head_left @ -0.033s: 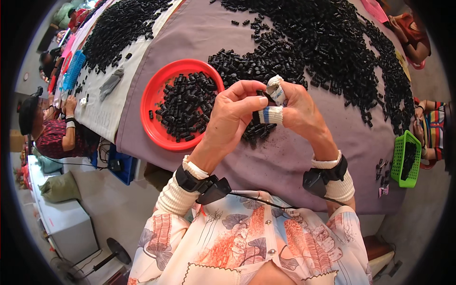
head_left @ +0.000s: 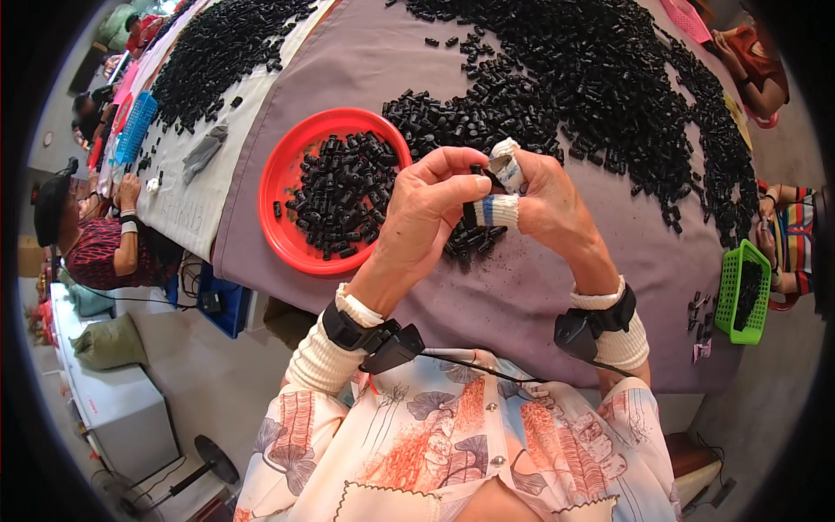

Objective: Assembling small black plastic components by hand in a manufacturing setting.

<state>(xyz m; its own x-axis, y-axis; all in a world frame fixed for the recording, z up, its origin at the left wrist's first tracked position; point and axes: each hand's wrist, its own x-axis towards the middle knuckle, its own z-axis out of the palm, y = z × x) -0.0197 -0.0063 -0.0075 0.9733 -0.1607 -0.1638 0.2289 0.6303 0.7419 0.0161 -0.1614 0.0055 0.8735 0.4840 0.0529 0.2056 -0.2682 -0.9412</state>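
- The table [head_left: 348, 61], covered in purple cloth, filled most of the upper half of the frame; it lay just as it had an instant earlier.
- The heap [head_left: 565, 78] of black pieces spread from top centre to upper right, with no clear change.
- The red tray [head_left: 264, 196], left of centre, held loose black pieces; its contents looked the same, so no piece seemed to have been added or taken.
- The green basket [head_left: 742, 334], at the right edge, held more black pieces and had not noticeably moved.
- The left hand [head_left: 409, 213], at centre, had its thumb and forefinger pressed together, pinching the held piece.
- The right hand [head_left: 561, 204], just right of it, had its thumb and forefinger curled toward that piece; their tips were partly hidden, so whether they gripped it could not be told.
- The wraps [head_left: 497, 211], white with blue, covered those right fingers.
- The held piece [head_left: 477, 170], black and mostly hidden, was between the hands at centre; with their pose unchanged, handling of it appeared unfinished.
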